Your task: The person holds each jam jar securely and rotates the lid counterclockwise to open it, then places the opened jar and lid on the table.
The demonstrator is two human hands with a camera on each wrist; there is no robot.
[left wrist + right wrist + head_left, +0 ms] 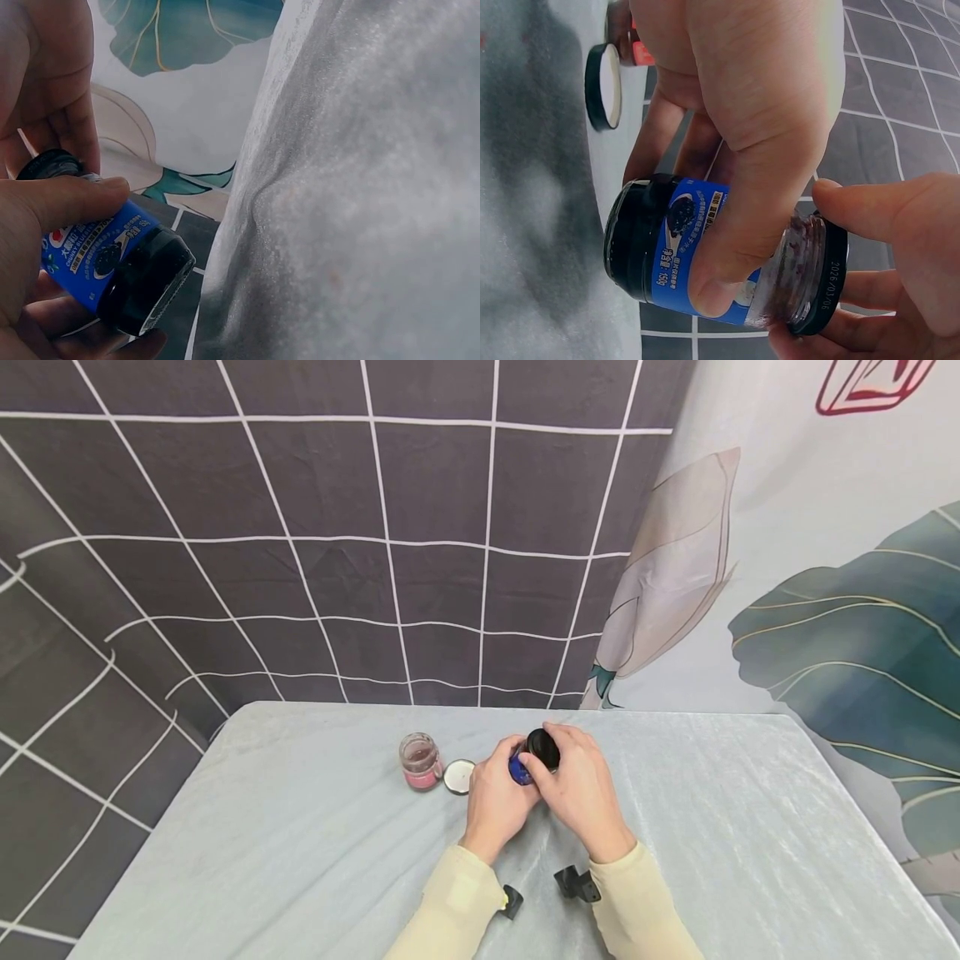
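Note:
A small glass jar with a blue label [676,244] and dark contents is held tilted above the table in both hands. My left hand [498,802] grips its body, the thumb lying across the label in the left wrist view. The fingers of my right hand [581,785] hold the black lid [542,747], which sits on the jar's mouth. A date is printed on the lid's side in the right wrist view. Left of the hands stands an open glass jar with a pink-red label [422,764]. Beside it lies a loose lid [459,777], its pale inner face up.
A pale grey cloth covers the table [300,860]. Behind it hangs a dark curtain with white grid lines [435,585], and to the right a white curtain with leaf prints [682,577]. Black straps or mounts [577,883] show at both wrists.

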